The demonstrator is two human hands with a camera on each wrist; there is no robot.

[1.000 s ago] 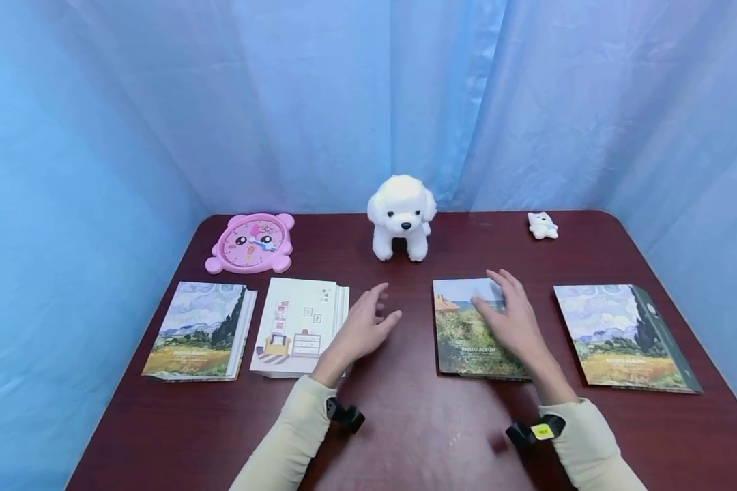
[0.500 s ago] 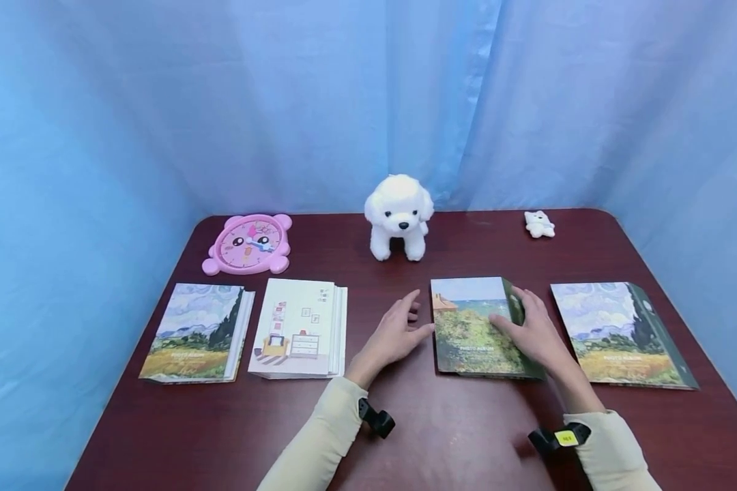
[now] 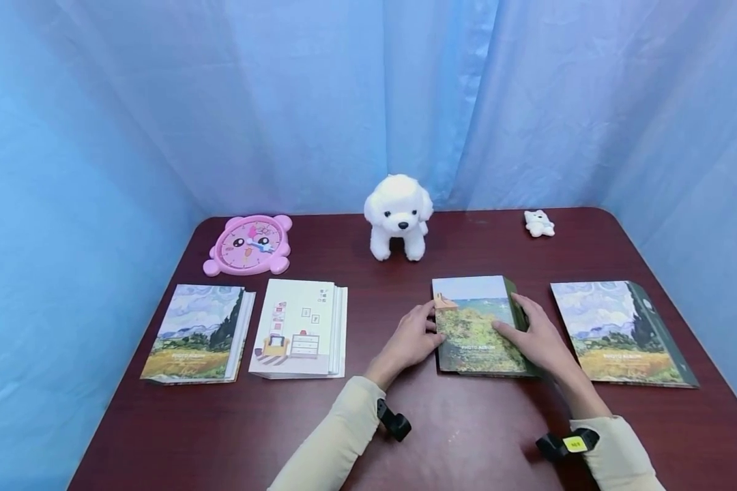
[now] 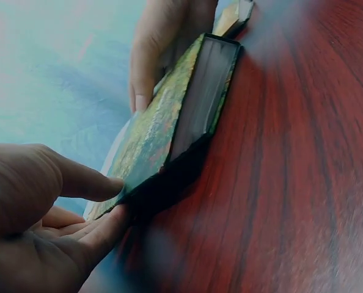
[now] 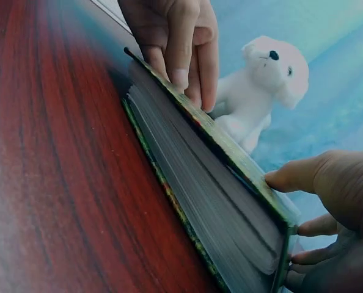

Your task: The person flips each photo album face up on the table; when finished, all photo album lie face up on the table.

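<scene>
A photo album [image 3: 474, 331] with a painted seaside garden cover lies on the dark red table, right of centre. At its left edge is my left hand [image 3: 413, 335]; in the left wrist view its thumb rests on the cover [image 4: 148, 131] while its fingers touch the edge from below, pinching it. My right hand [image 3: 539, 341] grips the green spine side, thumb on top and fingers along the spine. From the right wrist, the page block [image 5: 181, 177] shows between the covers. The album appears flat on the table in the head view.
Another album [image 3: 620, 334] with a wheat-field cover lies to the right, its twin [image 3: 193, 334] far left. Beside that is a white album [image 3: 297, 327] with a room drawing. Behind stand a pink clock [image 3: 248, 245], a white plush dog [image 3: 399, 218] and a small white toy [image 3: 538, 223].
My left hand has moved right, from beside the white album to the garden album's left edge. The right hand has shifted from above the cover to its spine side and now grips it.
</scene>
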